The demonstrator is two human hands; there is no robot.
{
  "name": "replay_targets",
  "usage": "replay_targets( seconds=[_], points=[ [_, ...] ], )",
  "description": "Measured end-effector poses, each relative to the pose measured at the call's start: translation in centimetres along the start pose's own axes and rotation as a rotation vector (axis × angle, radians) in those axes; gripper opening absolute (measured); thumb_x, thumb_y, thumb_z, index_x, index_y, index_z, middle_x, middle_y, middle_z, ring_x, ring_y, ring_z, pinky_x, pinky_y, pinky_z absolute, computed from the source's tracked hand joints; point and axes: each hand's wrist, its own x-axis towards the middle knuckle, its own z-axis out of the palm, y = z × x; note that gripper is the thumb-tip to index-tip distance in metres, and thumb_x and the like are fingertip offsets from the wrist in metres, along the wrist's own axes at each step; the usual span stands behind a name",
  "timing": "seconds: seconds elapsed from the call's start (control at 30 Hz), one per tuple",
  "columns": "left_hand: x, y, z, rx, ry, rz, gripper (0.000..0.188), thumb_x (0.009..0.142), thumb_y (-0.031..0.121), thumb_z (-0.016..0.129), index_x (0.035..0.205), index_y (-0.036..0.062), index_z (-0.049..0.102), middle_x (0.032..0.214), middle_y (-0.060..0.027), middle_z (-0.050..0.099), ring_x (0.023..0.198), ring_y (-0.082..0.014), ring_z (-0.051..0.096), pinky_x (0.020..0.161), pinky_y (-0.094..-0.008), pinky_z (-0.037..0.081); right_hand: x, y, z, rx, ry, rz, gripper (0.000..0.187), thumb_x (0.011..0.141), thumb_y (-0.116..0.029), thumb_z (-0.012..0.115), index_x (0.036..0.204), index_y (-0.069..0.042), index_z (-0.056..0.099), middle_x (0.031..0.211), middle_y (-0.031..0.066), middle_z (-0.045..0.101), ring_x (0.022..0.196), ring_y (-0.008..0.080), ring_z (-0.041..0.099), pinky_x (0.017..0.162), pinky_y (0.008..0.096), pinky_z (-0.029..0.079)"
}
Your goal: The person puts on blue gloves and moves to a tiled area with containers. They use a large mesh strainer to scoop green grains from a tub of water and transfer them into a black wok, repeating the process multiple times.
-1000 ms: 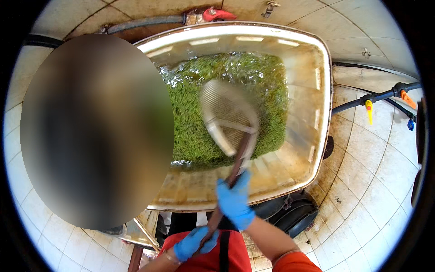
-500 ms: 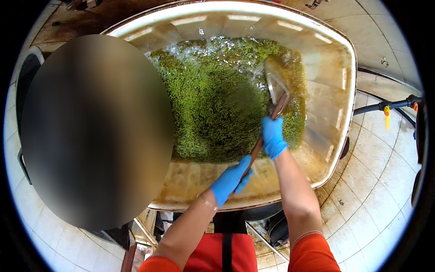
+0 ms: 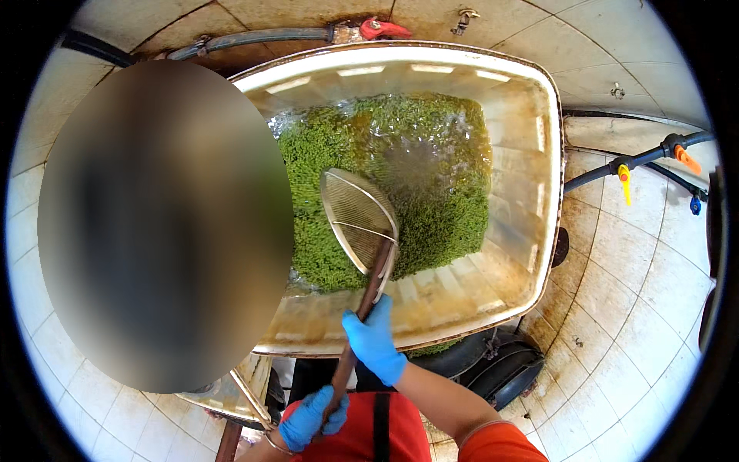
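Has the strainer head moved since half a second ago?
Yes: judged against the tub's rim, the strainer head has moved left and closer to the tub's near side.

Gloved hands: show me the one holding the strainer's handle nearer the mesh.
The right hand holds the brown handle closer to the mesh; the left hand holds it farther down, over red fabric.

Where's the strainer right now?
The strainer is near the middle of the head view, over the green bits in the whitish tub; the right hand holds its brown handle, the left hand gripping lower.
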Motion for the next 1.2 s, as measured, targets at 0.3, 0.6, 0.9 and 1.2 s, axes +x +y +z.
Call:
replay_targets(
  seconds=[0.3, 0.6, 0.9, 1.2],
  points=[
    [20.9, 12.5, 12.0, 0.205, -0.322, 0.151, 0.053, 0.089, 0.062, 0.044, 0.082, 0.0103, 0.052, 0.057, 0.0029, 0.043, 0.042, -0.0083, 0.036, 0.037, -0.0243, 0.027, 23.9, -5.8, -15.0, -0.244, 0.323, -0.001, 0.033, 0.077, -0.016, 0.055, 0.103, 0.003, 0.049, 0.073, 0.0064, 0.049, 0.061, 0.0157, 0.045, 0.053, 0.0347, 0.039],
    [21.6, 11.2, 4.6, 0.125, -0.129, 0.126, 0.054, 0.088, 0.063, 0.046, 0.084, 0.0098, 0.054, 0.06, 0.0033, 0.044, 0.044, -0.0072, 0.037, 0.039, -0.0228, 0.028, 26.7, 3.1, -9.5, -0.379, 0.208, 0.065, 0.042, 0.074, -0.013, 0.057, 0.105, 0.01, 0.04, 0.089, 0.0209, 0.057, 0.077, 0.0259, 0.055, 0.07, 0.0401, 0.047],
    [7.8, 4.1, -0.3, -0.047, 0.035, 0.054, 0.051, 0.092, 0.058, 0.042, 0.092, 0.0083, 0.054, 0.061, 0.0015, 0.043, 0.046, -0.0087, 0.036, 0.041, -0.0231, 0.029, 10.6, 1.5, 0.2, -0.383, 0.026, 0.008, 0.04, 0.078, -0.013, 0.06, 0.099, 0.002, 0.029, 0.081, 0.0236, 0.053, 0.068, 0.0329, 0.058, 0.059, 0.0451, 0.047],
    [1.9, -0.3, 5.4, 0.156, 0.002, -0.003, 0.044, 0.096, 0.051, 0.039, 0.091, 0.0091, 0.054, 0.06, 0.0026, 0.044, 0.048, -0.0079, 0.037, 0.044, -0.0212, 0.029, 1.2, -4.4, -6.3, -0.043, -0.003, 0.068, 0.033, 0.081, -0.011, 0.061, 0.099, -0.004, 0.034, 0.081, 0.0069, 0.045, 0.069, 0.0146, 0.049, 0.059, 0.031, 0.046]
  ],
)
